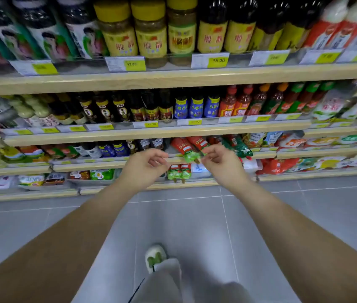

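Both my bare arms reach toward a low shelf of a shop rack. My left hand [146, 165] hangs in front of the shelf edge with fingers loosely curled, and it holds nothing. My right hand [219, 162] has curled fingers whose tips meet the green end of a red sauce pouch [182, 147] lying tilted on that shelf. I cannot tell whether the fingers pinch the pouch or only touch it. A second red pouch [197, 142] lies beside it, partly behind my right fingers.
Wooden shelves [173, 77] carry jars with yellow lids [151, 36], dark sauce bottles [105, 108] and blue-labelled bottles [196, 106]. More red pouches [180, 171] stand on the lowest shelf. Below is grey tiled floor [195, 215] with my slippered foot [155, 256].
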